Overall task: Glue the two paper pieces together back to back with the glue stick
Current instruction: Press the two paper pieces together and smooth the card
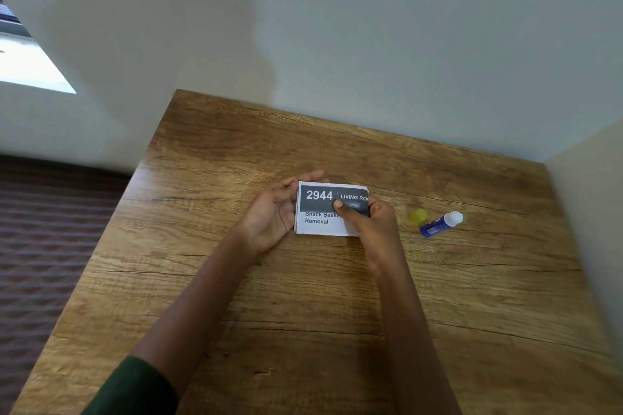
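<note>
my left hand [269,216] holds the paper pieces [318,195], my right hand [374,222] pinches them; uncapped glue stick [438,225] at 3 o'clock.

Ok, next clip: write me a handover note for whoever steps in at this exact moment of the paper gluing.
Left hand: holds the left edge of the paper pieces, fingers behind them.
Right hand: pinches their right side, thumb on the printed face.
Glue stick: uncapped, lying on the table to the right, yellow cap beside it.
Done: the pieces seem stacked, with a second edge showing at the left. No glue is visible, so the bond is unconfirmed.
Left: probably press flat, check the edges, recap the glue stick.
</note>
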